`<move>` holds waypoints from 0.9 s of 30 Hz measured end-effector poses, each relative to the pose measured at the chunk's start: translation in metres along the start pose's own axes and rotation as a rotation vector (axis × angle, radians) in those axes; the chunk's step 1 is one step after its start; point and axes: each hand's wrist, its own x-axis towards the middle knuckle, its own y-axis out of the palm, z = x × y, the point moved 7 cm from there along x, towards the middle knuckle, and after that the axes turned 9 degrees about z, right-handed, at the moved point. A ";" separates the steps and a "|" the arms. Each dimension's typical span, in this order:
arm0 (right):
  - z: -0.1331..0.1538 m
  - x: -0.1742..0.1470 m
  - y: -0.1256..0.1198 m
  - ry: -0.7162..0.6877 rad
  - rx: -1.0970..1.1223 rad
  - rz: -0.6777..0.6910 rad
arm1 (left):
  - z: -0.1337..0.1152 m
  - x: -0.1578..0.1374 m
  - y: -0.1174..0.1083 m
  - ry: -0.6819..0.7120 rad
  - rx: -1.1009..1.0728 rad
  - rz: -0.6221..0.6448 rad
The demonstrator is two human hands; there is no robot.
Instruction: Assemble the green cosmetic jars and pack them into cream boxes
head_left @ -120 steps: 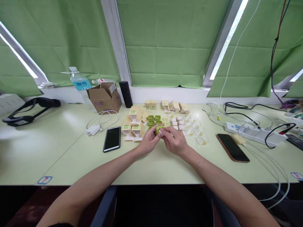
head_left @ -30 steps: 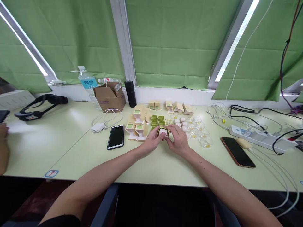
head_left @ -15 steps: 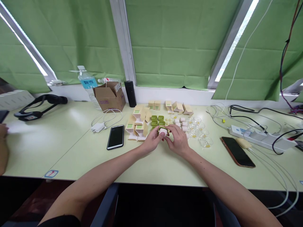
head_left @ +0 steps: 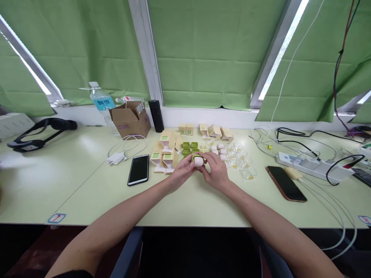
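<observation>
Both of my hands meet over the middle of the table around a small white-and-green piece [head_left: 198, 161], a rounded white body with a green rim on its far side. My left hand [head_left: 182, 171] grips it from the left, and the fingers of my right hand [head_left: 216, 170] close on its right side. Just beyond are small green square cups [head_left: 186, 144], tiny yellowish parts [head_left: 203, 147] and rounded white pieces [head_left: 220, 146]. Clear plastic shells [head_left: 248, 172] with yellow spots lie to the right. Opened beige cartons [head_left: 168, 158] stand left of my hands.
A phone [head_left: 138, 170] and a white charger [head_left: 116, 158] lie to the left, before a cardboard box [head_left: 130, 119], a water bottle [head_left: 102, 102] and a black cylinder [head_left: 156, 116]. On the right are another phone [head_left: 286, 183], a power strip [head_left: 314, 166] and loose cables.
The piece in my hands has turned, so its white side faces me more and less of the green rim shows. Another person's arm at the left edge has mostly left the view.
</observation>
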 end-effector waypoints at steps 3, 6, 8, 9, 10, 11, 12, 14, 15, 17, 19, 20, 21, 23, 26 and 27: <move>-0.002 0.000 0.001 0.047 0.021 0.011 | -0.001 0.001 -0.006 -0.003 -0.038 -0.059; -0.006 0.002 -0.001 0.082 0.023 0.013 | -0.005 0.001 -0.016 0.032 0.039 -0.135; -0.013 0.004 -0.006 0.113 0.006 0.012 | -0.010 0.001 -0.026 0.085 0.122 -0.207; -0.018 0.006 -0.010 0.136 -0.008 0.012 | -0.013 0.000 -0.032 0.112 0.163 -0.247; -0.025 0.008 -0.014 0.166 -0.026 0.015 | -0.016 0.000 -0.038 0.136 0.200 -0.287; -0.034 0.010 -0.017 0.202 -0.048 0.024 | -0.018 0.000 -0.043 0.156 0.231 -0.325; -0.043 0.013 -0.020 0.245 -0.075 0.042 | -0.020 -0.001 -0.049 0.174 0.258 -0.360; -0.063 0.021 -0.021 0.318 -0.153 0.102 | -0.024 -0.001 -0.057 0.208 0.310 -0.418; -0.072 0.026 -0.019 0.337 -0.204 0.150 | -0.025 -0.001 -0.060 0.223 0.335 -0.438; -0.089 0.037 -0.010 0.356 -0.309 0.251 | -0.027 -0.001 -0.064 0.245 0.376 -0.464; -0.104 0.048 0.004 0.400 -0.405 0.374 | -0.026 -0.001 -0.066 0.251 0.405 -0.475; -0.112 0.052 0.014 0.443 -0.439 0.461 | -0.025 -0.001 -0.066 0.252 0.418 -0.475; -0.120 0.056 0.024 0.497 -0.458 0.569 | -0.024 -0.001 -0.067 0.255 0.432 -0.474; -0.132 0.061 0.041 0.599 -0.470 0.718 | -0.021 0.000 -0.067 0.269 0.459 -0.465; -0.139 0.069 0.055 0.672 -0.461 0.777 | -0.017 0.002 -0.069 0.296 0.482 -0.456; -0.140 0.071 0.057 0.688 -0.458 0.781 | -0.016 0.002 -0.070 0.302 0.486 -0.456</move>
